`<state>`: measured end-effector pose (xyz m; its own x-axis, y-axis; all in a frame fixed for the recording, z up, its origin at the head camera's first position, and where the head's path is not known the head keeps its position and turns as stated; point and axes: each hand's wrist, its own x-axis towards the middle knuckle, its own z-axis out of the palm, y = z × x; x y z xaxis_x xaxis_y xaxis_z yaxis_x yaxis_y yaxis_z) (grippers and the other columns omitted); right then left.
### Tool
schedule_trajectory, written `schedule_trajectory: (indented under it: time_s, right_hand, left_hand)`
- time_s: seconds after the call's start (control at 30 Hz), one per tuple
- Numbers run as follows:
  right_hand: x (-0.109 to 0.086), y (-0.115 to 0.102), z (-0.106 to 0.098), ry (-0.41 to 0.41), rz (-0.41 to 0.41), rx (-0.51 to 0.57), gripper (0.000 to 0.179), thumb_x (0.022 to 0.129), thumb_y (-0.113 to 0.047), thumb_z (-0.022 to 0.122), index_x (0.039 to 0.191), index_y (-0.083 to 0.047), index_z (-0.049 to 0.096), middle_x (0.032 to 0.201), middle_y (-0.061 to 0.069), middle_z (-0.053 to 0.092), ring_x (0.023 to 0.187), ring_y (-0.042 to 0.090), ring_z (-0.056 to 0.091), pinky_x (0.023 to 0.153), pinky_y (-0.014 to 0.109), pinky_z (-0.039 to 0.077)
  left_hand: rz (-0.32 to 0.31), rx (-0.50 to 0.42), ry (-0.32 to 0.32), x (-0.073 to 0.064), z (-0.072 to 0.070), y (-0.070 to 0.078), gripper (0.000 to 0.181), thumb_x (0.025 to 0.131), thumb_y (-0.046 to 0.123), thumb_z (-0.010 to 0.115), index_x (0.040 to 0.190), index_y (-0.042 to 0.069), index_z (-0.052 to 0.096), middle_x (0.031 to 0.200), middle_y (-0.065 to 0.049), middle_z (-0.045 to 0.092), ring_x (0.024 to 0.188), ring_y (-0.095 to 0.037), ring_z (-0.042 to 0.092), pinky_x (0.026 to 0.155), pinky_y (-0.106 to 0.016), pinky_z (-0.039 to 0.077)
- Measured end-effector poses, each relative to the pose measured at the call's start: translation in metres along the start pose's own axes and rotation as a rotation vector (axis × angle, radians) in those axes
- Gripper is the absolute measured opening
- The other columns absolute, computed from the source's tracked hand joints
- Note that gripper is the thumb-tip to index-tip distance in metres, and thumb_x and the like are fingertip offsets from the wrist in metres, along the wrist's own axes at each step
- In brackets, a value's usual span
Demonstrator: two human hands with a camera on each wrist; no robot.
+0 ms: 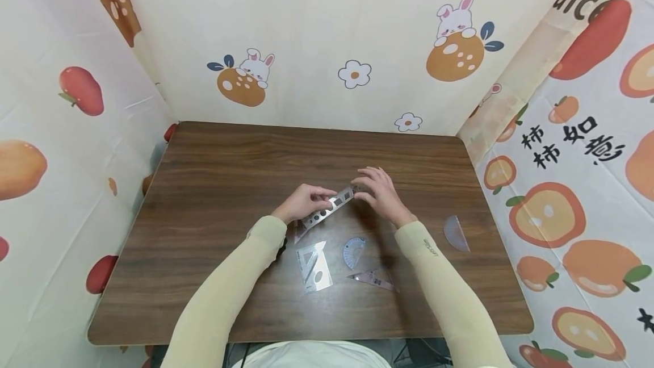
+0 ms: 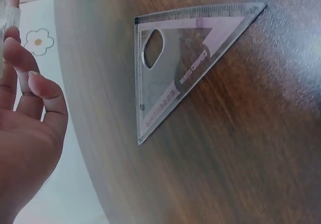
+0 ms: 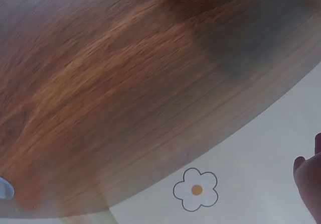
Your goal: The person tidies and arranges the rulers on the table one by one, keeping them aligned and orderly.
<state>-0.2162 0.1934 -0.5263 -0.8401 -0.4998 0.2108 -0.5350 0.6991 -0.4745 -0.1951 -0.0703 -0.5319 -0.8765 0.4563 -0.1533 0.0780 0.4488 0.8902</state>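
Observation:
A long clear ruler with cut-out shapes (image 1: 327, 210) is held at a slant above the table's middle. My left hand (image 1: 306, 202) pinches it near its lower left part between thumb and fingers. At its upper right end, my right hand (image 1: 382, 195) holds it between thumb and index finger, the other fingers spread. Under the left wrist lies a clear set square with a pink band (image 2: 215, 35), mostly covered by the hand in the head view. The right wrist view catches only a bit of the right hand (image 3: 308, 179) at its edge.
Closer to the body lie a clear stencil plate (image 1: 314, 266), a small blue-marked protractor (image 1: 353, 251) and a slim set square (image 1: 375, 280). Another protractor (image 1: 456, 234) lies right of the right forearm. Printed cloth walls (image 1: 306, 33) border the brown table (image 1: 204, 186).

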Motion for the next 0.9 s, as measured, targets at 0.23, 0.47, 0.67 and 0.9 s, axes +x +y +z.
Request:
schedule_trajectory:
  time_s: [0.23,0.47,0.67,0.9]
  right_hand:
    - [0.008,-0.005,0.005,0.043,0.148,0.069,0.051,0.083,-0.037,0.07,0.13,-0.02,0.059,0.143,0.008,0.048,0.137,0.029,0.036,0.117,0.054,0.016]
    - [0.019,-0.015,0.012,0.084,0.365,0.274,0.07,0.081,-0.045,0.07,0.142,-0.019,0.046,0.148,0.005,0.044,0.139,0.028,0.035,0.114,0.052,0.027]
    - [0.028,-0.025,0.019,0.109,0.45,0.423,0.078,0.083,-0.043,0.07,0.149,-0.02,0.035,0.139,0.006,0.053,0.136,0.029,0.043,0.113,0.05,0.03]
    - [0.036,-0.039,0.029,0.097,0.393,0.559,0.076,0.085,-0.029,0.071,0.15,-0.018,0.032,0.122,0.008,0.066,0.12,0.027,0.059,0.106,0.044,0.042]
  left_hand:
    - [-0.068,-0.125,0.063,-0.005,0.0,-0.004,0.031,0.085,0.029,0.072,0.116,0.032,0.069,0.094,0.002,0.068,0.078,-0.015,0.058,0.066,-0.027,0.049]
    - [-0.087,-0.238,0.138,-0.009,0.0,-0.007,0.033,0.084,0.029,0.073,0.117,0.032,0.069,0.096,0.0,0.069,0.08,-0.014,0.063,0.069,-0.027,0.052]
    - [-0.081,-0.278,0.221,-0.012,0.004,-0.006,0.035,0.081,0.032,0.076,0.116,0.031,0.069,0.095,-0.001,0.071,0.078,-0.013,0.065,0.068,-0.028,0.052]
    - [-0.078,-0.255,0.337,-0.012,0.006,-0.004,0.037,0.08,0.033,0.076,0.117,0.028,0.069,0.093,-0.001,0.071,0.071,-0.012,0.06,0.063,-0.026,0.049]
